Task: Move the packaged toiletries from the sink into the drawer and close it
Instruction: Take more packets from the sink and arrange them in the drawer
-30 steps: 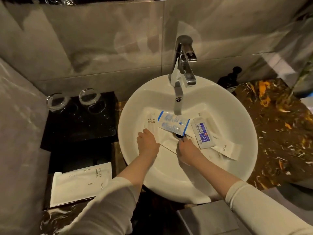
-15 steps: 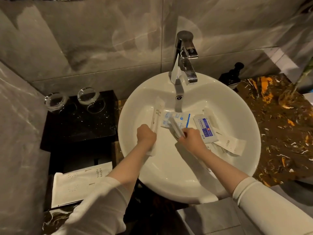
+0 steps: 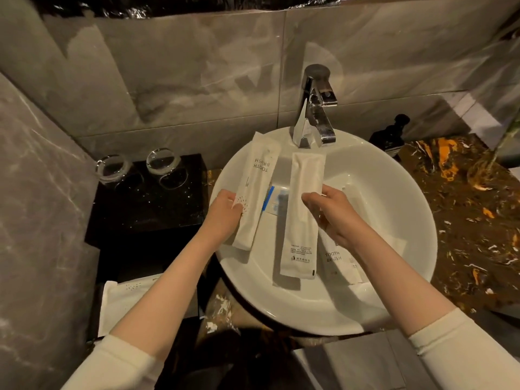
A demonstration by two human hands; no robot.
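Over the white sink (image 3: 365,313), in the head view, two hands each lift one long white packet. The left hand (image 3: 225,218) pinches a packet (image 3: 257,192) by its lower half, thumb on the front; it tilts up toward the sink's back rim and reads "TOOTH BRUSH", upside down from here. The right hand (image 3: 334,218) grips a second packet (image 3: 302,215) near its middle, fingers curled round its right edge. This one hangs nearly upright, its back showing small print too fine to read and a small logo near the bottom.

Below them, in the sink, lie more packets. One white packet (image 3: 336,260) under the right wrist reads "TOOTH BRUSH"; the wrist covers most of it. A sachet (image 3: 274,201) with a blue edge shows between the two held packets, its printing blurred. Further pale wrappers lie right of the right hand, too hidden to count.

A chrome tap (image 3: 316,108) stands at the sink's back. Two glasses (image 3: 140,167) sit on a black stand (image 3: 146,209) to the left. At lower left a white packet (image 3: 123,302) lies flat, partly covered by the left arm; what it lies in is too dark to tell. A dark bottle (image 3: 389,136) stands on the mottled brown desk (image 3: 472,220) at right.
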